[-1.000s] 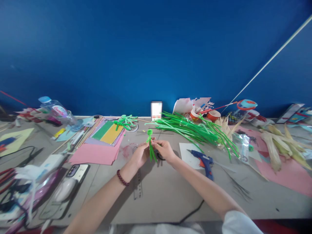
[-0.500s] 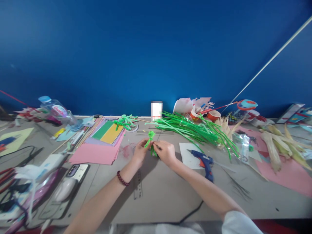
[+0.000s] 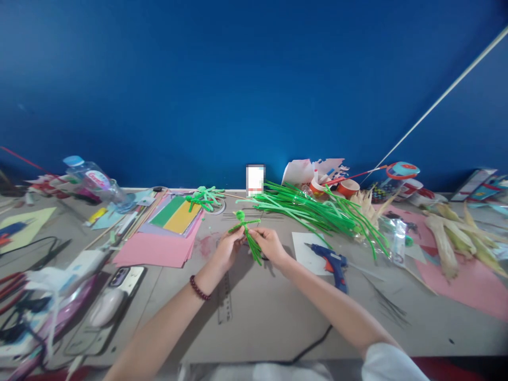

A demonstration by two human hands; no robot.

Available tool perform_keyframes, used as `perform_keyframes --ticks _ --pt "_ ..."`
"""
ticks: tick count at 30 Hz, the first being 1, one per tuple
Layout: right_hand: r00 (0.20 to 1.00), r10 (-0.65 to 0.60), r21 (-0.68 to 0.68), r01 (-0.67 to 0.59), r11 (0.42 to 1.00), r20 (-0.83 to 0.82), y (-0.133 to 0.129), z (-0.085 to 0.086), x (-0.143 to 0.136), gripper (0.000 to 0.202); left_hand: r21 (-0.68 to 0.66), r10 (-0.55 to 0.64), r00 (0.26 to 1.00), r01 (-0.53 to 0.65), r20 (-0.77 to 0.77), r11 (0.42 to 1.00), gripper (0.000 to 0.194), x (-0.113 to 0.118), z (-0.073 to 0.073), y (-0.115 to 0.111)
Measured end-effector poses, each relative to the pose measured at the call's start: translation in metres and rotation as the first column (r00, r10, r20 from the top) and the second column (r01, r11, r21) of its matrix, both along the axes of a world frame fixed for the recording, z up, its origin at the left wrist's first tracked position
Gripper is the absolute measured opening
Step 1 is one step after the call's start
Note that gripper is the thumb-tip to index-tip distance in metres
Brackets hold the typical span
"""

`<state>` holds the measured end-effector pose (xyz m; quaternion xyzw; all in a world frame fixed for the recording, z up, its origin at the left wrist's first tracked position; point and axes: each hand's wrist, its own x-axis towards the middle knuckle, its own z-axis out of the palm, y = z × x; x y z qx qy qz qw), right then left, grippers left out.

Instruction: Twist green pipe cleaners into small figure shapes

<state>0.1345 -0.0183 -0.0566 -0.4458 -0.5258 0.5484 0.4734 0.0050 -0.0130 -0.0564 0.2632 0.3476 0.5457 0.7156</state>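
Left hand [image 3: 231, 246] pinches a green pipe-cleaner figure [image 3: 251, 242] at its middle, over the worktop [image 3: 273, 317]. The figure lies between both hands, about equally near each, its long axis slanting from far-left head to near-right legs; right hand [image 3: 268, 243] grasps its right side by the fingertips.

From centre, a bottle [image 3: 95, 177] is at 9 o'clock and a phone [image 3: 130, 280] at 8. Corn husks [image 3: 441, 241] overlie pink paper [image 3: 476, 291] at 3 o'clock.
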Motion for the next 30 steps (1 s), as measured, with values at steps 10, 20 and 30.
perform_keyframes --ticks 10,20,30 --pt "0.956 0.011 -0.252 -0.089 0.964 -0.294 0.010 -0.002 0.006 0.037 0.053 -0.052 0.995 0.057 -0.089 0.997 0.030 0.004 -0.004 -0.003" --pt "0.983 -0.059 -0.165 0.030 0.986 -0.172 0.012 0.004 0.012 0.034 0.217 -0.153 0.905 0.255 -0.398 0.942 0.031 0.010 -0.010 -0.009" --pt "0.986 -0.145 -0.088 0.138 0.987 -0.079 0.017 0.002 0.014 0.036 0.188 -0.303 0.832 0.427 -0.465 0.884 0.043 0.014 -0.019 -0.015"
